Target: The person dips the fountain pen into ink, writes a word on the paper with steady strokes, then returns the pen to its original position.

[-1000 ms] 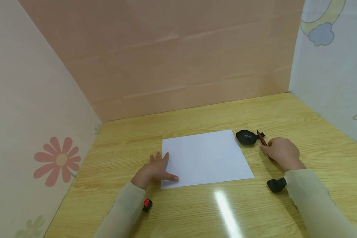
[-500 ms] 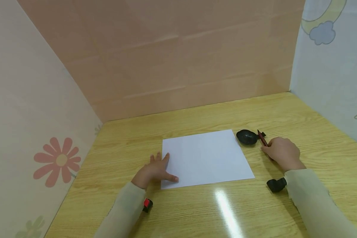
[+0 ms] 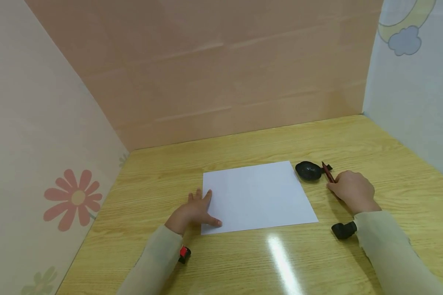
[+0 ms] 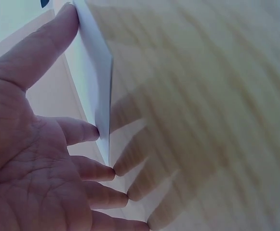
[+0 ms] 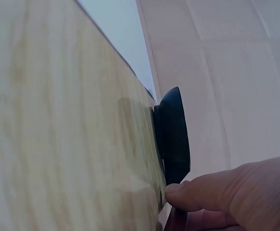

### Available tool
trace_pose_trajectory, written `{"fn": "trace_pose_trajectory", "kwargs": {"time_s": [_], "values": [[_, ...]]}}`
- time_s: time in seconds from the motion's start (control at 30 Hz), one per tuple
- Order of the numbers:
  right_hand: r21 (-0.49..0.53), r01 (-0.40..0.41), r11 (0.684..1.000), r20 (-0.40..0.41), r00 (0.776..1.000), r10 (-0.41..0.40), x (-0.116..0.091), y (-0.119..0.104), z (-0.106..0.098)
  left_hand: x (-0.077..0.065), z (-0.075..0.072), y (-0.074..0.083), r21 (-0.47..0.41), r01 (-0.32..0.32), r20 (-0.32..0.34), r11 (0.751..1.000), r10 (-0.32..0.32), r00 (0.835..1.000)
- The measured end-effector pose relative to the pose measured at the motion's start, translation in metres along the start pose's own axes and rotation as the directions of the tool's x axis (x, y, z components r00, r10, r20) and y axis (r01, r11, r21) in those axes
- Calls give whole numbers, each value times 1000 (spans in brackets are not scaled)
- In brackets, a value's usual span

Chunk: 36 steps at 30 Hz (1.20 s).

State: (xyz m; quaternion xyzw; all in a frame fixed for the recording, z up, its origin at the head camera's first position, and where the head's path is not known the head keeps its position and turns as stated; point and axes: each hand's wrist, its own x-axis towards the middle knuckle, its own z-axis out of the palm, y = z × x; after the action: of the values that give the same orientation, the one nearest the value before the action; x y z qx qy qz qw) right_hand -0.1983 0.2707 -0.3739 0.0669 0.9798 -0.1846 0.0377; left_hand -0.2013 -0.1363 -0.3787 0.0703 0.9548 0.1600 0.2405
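Observation:
A blank white sheet of paper (image 3: 260,196) lies flat on the wooden table. My left hand (image 3: 192,213) rests at its left edge with fingers spread; in the left wrist view the thumb and index fingertip touch the paper (image 4: 92,62), while the other fingertips meet the wood. To the right, my right hand (image 3: 352,190) pinches a slim dark red stick (image 3: 328,173), pen- or brush-like, with a pointed dark tip angled away from me. Just beyond the paper's right edge sits a shallow black oval dish (image 3: 308,171) with a short stub on its right side, overlapped by the stick's tip.
The wooden table (image 3: 236,262) meets a pinkish-brown back wall (image 3: 221,82). Pale panels with a flower (image 3: 77,198) and a cloud (image 3: 405,41) stand on either side. A black device (image 3: 343,230) is strapped at the right wrist, another (image 3: 184,254) at the left.

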Motion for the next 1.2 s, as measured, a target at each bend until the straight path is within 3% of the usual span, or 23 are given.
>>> {"fn": "trace_pose_trajectory", "kwargs": {"time_s": [0.57,1.2], "values": [[20,7,1000,0,1000,-7,0,3,4,-2,-1,1,-26,35,26,999,-34,999],[24,-20,1000,1,1000,20,1,2,2,-2,1,2,-26,14,4,1000,-14,1000]]}}
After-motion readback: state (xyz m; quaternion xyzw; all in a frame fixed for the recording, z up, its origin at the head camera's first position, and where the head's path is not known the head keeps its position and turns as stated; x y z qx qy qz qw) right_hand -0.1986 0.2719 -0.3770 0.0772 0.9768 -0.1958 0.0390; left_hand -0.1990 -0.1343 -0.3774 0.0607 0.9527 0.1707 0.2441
